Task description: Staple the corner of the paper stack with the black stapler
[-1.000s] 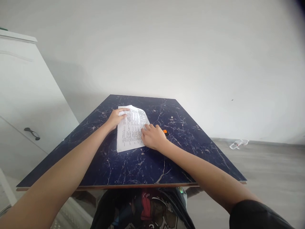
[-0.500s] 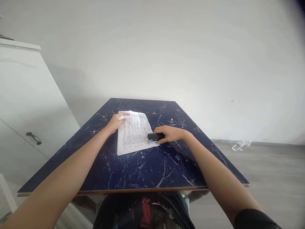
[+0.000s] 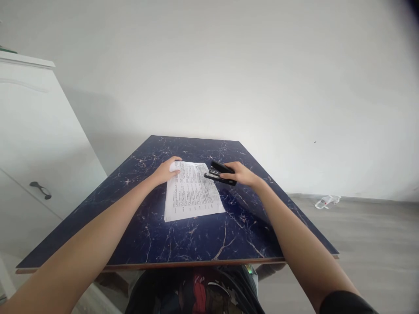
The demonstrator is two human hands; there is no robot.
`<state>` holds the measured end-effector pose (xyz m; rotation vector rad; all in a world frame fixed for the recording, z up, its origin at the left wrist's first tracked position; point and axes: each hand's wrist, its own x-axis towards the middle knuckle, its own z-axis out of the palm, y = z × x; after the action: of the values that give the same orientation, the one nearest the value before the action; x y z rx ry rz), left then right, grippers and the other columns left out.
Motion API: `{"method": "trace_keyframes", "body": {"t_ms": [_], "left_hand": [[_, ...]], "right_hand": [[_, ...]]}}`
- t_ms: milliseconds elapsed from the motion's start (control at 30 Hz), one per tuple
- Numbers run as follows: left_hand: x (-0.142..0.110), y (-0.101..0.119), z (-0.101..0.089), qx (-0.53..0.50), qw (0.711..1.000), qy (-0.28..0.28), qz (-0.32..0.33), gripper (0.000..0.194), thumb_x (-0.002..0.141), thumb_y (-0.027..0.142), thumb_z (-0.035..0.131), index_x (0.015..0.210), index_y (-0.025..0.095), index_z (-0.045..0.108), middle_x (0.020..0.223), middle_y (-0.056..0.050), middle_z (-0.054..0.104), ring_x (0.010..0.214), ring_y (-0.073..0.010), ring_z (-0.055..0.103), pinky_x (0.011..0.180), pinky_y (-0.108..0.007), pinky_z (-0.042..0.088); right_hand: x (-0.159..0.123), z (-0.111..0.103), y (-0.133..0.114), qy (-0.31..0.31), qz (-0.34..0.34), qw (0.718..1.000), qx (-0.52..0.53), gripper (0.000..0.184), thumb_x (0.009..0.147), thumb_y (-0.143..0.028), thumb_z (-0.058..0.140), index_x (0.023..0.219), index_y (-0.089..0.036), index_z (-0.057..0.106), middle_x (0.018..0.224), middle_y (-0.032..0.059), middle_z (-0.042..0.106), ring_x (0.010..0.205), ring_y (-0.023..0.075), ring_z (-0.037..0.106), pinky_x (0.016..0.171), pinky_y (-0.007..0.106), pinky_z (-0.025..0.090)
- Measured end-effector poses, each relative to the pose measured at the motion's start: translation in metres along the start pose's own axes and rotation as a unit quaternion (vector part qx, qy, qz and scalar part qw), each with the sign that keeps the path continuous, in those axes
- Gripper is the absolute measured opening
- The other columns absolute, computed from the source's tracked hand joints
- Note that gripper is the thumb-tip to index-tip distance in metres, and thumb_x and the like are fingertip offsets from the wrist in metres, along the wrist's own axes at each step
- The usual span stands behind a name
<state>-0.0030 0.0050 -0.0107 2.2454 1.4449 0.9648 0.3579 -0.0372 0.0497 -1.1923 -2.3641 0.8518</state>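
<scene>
Printed sheets of paper (image 3: 193, 192) lie on the dark blue marbled table (image 3: 183, 244), with their far edge raised. My left hand (image 3: 167, 170) grips the sheets at their far left corner, thumb on top and fingers behind. A black stapler (image 3: 221, 173) is in my right hand (image 3: 241, 173), between thumb and fingers. Its jaws are apart and point left, at the upper right edge of the paper. Whether the paper lies between the jaws I cannot tell.
A white cabinet (image 3: 49, 139) with a dark handle (image 3: 41, 190) stands to the left of the table. Behind the table is a pale wall (image 3: 209, 78). On the floor at the right lies a clear plastic item (image 3: 327, 201) by the wall.
My right hand has left the paper, picked up the stapler and brought it to the upper right of the sheets. My left hand has shifted the paper slightly right and towards me.
</scene>
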Motion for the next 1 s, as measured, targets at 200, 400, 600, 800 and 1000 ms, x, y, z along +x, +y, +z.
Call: {"method": "trace_keyframes", "body": {"t_ms": [200,400,600,800,1000], "left_hand": [[-0.005,0.011,0.001,0.102,0.989,-0.097,-0.035,0.06,0.089,0.061,0.055,0.141,0.032,0.054,0.078,-0.007,0.07,0.076,-0.0335,0.069,0.076,-0.039,0.048],[-0.003,0.002,-0.005,0.142,0.986,-0.036,-0.076,0.055,0.098,0.058,0.036,0.143,0.03,0.049,0.078,-0.009,0.069,0.079,-0.0341,0.07,0.075,-0.037,0.046],[-0.002,-0.011,-0.007,0.137,0.985,-0.03,-0.105,0.054,0.098,0.058,0.034,0.138,0.029,0.055,0.069,-0.007,0.065,0.074,-0.0342,0.068,0.076,-0.039,0.045],[-0.002,-0.01,0.002,0.169,0.98,-0.02,-0.105,0.047,0.098,0.057,0.036,0.128,0.03,0.06,0.062,-0.005,0.063,0.066,-0.0313,0.066,0.074,-0.037,0.045],[-0.003,-0.008,0.005,0.175,0.98,-0.012,-0.099,0.043,0.098,0.054,0.037,0.124,0.029,0.062,0.061,-0.005,0.062,0.059,-0.0291,0.063,0.071,-0.036,0.045]], "right_hand": [[0.026,0.074,-0.037,0.042,-0.08,0.99,-0.108,0.031,0.093,-0.043,0.058,0.105,-0.015,0.063,0.099,0.0108,0.066,0.082,0.0207,0.061,0.071,0.035,0.048],[0.021,0.09,-0.048,0.041,-0.06,0.98,-0.186,0.024,0.093,-0.041,0.057,0.094,-0.017,0.059,0.095,0.0105,0.065,0.078,0.0203,0.057,0.067,0.034,0.045],[-0.028,0.079,-0.039,0.058,-0.029,0.981,-0.181,0.021,0.092,-0.039,0.056,0.091,-0.018,0.056,0.094,0.0113,0.064,0.077,0.0211,0.058,0.064,0.033,0.043],[-0.103,0.055,0.0,0.1,0.062,0.981,-0.153,0.028,0.095,-0.046,0.052,0.1,-0.02,0.058,0.096,0.0123,0.066,0.079,0.0239,0.062,0.064,0.036,0.046],[-0.105,0.043,0.028,0.141,0.109,0.972,-0.151,0.038,0.093,-0.055,0.053,0.104,-0.019,0.06,0.096,0.0129,0.068,0.077,0.0258,0.063,0.063,0.038,0.047]]}}
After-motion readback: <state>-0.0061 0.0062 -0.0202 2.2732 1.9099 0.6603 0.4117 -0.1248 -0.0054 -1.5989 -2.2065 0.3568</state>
